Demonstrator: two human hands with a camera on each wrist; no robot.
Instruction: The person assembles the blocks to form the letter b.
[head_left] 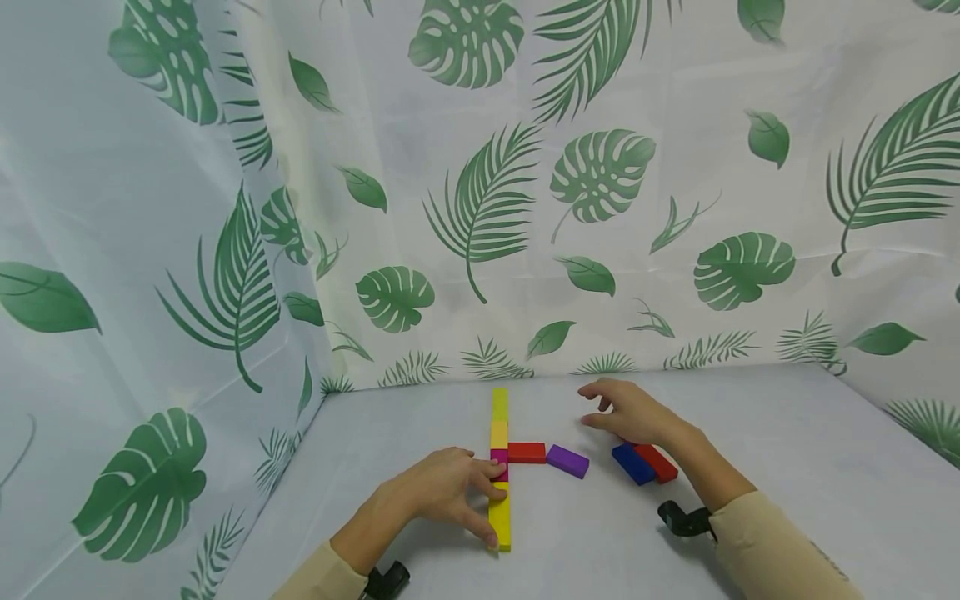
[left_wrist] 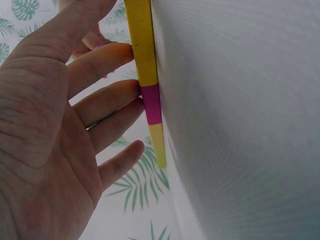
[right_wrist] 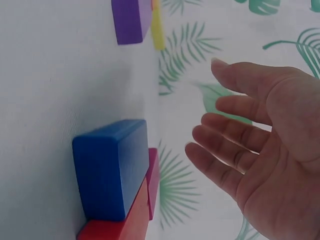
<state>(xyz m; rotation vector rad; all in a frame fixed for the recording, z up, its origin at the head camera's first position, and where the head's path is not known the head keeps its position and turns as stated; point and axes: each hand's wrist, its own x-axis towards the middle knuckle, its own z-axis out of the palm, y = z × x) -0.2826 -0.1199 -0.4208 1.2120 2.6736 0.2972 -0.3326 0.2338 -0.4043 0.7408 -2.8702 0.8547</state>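
Your left hand (head_left: 448, 487), fingers loosely spread, touches the left side of the row of yellow and magenta blocks (head_left: 499, 455), gripping none. Your right hand (head_left: 632, 412), relaxed and empty, hovers near the blue block (head_left: 633, 464).

White sheeting (head_left: 690, 83) behind and at left, green leaf prints (head_left: 769, 140); pale surface (head_left: 585, 550) below.

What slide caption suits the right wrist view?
Empty right hand near a blue block, a red block and a magenta block, with a purple block apart.
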